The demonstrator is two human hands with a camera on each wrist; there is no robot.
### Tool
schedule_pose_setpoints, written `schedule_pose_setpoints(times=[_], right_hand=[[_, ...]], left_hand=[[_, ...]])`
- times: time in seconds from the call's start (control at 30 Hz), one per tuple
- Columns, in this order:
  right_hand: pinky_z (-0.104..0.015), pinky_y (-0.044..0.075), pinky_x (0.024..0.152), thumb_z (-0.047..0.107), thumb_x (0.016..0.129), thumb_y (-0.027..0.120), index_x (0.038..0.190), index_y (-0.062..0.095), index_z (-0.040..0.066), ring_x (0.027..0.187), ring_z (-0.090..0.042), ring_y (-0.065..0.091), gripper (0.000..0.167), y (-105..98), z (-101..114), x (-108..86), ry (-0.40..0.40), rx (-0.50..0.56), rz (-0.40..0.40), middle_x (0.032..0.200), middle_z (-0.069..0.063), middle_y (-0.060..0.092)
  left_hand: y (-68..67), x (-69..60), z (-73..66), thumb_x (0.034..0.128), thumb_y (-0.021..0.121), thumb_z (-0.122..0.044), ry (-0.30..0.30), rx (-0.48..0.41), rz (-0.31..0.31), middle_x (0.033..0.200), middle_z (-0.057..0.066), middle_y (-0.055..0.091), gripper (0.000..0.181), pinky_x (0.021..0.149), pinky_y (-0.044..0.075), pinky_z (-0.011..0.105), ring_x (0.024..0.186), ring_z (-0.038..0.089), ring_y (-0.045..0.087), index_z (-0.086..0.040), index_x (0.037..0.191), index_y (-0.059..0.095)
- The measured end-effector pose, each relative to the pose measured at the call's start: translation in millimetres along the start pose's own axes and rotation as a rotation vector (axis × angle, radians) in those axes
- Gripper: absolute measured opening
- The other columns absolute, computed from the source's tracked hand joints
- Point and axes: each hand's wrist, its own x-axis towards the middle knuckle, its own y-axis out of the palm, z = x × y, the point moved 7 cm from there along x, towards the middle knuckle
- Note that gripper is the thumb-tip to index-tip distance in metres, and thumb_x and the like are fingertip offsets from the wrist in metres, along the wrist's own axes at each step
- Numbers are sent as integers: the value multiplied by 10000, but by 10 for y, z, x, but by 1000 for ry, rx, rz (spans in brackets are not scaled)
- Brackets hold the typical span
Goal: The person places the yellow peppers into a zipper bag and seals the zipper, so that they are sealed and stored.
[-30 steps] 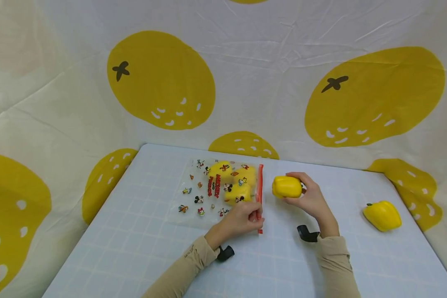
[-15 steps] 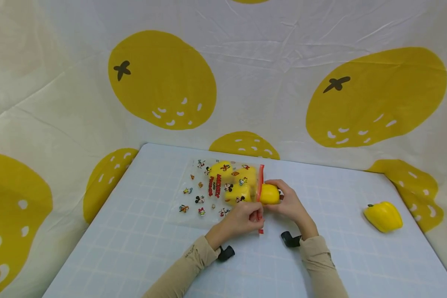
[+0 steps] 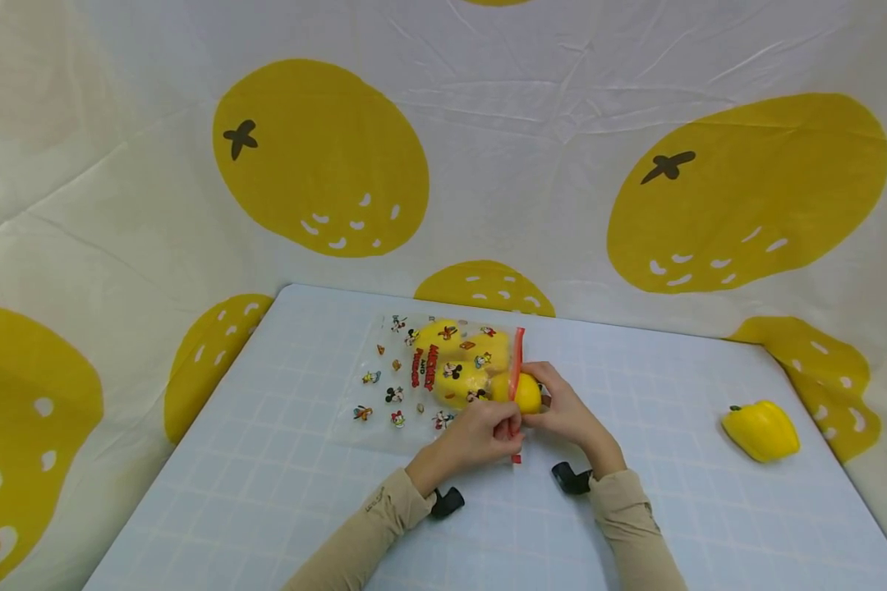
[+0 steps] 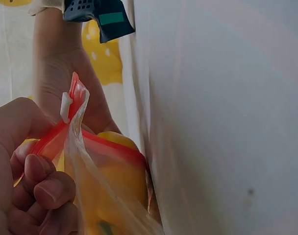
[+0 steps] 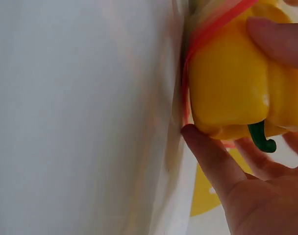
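A clear zip bag (image 3: pixel 384 414) printed with cartoon figures lies flat on the table, its red-edged mouth (image 3: pixel 517 353) facing right. My left hand (image 3: pixel 479 431) pinches the near part of that red edge; a white slider (image 4: pixel 66 106) shows beside it in the left wrist view. With thumb and fingers, my right hand (image 3: pixel 567 417) holds a yellow bell pepper (image 5: pixel 232 83), stem end towards the palm. This pepper is partly through the mouth, its front end inside the bag. Several yellow peppers (image 3: pixel 458 384) show through the plastic.
Another yellow bell pepper (image 3: pixel 761 431) lies on the right side of the table. The light blue checked tabletop (image 3: pixel 266 468) ends at a hanging cloth (image 3: pixel 503 180) printed with large yellow fruit.
My right hand has brought the pepper leftward from beside the bag into its mouth, and a pepper inside has shifted left. The left hand stays on the red edge.
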Motion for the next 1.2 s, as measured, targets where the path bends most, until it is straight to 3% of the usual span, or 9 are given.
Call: schedule_pose_setpoints(times=[0.2, 0.37, 0.53, 0.63, 0.73, 1.2], right_hand=[[-570, 407, 1021, 25, 749, 823, 1377, 400, 101, 1289, -393, 442, 761, 18, -27, 10, 89, 23, 4, 1407, -151, 459], [-552, 398, 1042, 81, 754, 845, 1406, 403, 91, 1290, -375, 454, 788, -70, -67, -40, 81, 93, 40, 1414, -151, 462], [-402, 522, 922, 45, 767, 835, 1301, 502, -15, 1087, -339, 590, 633, -205, -138, -92, 97, 190, 23, 1228, -195, 570], [-307, 552, 824, 26, 793, 808, 1203, 559, -36, 945, -300, 645, 483, -197, -183, -108, 134, 243, 45, 1085, -216, 630], [-286, 554, 789, 29, 805, 797, 1168, 577, -41, 893, -277, 657, 430, -152, -201, -107, 151, 263, 64, 1022, -217, 651], [-312, 542, 868, -5, 922, 645, 1282, 555, -50, 1069, -237, 664, 373, -28, -86, -84, 79, 365, 121, 1245, -260, 604]], left_hand=[[3, 0, 2, 837, 746, -32, -11, 4, 7, 682, -36, 516, 178, 578, 377, 106, 626, 37, 450, -92, 816, 580], [6, -3, -4, 836, 742, -30, -13, 12, 14, 677, -42, 509, 183, 577, 373, 109, 624, 29, 445, -95, 810, 574], [9, -1, -21, 844, 728, -33, -6, 24, 18, 678, -44, 519, 165, 582, 366, 101, 620, 27, 444, -103, 815, 582], [20, -1, -10, 843, 726, -31, -7, 24, 20, 678, -40, 522, 166, 580, 362, 102, 618, 28, 442, -106, 813, 581], [24, -2, -3, 842, 728, -34, -9, 19, 21, 677, -43, 517, 174, 576, 363, 104, 618, 27, 440, -111, 809, 576], [14, -6, 5, 838, 720, -32, 3, 23, 5, 690, -61, 512, 178, 584, 378, 98, 630, 15, 457, -114, 805, 566]])
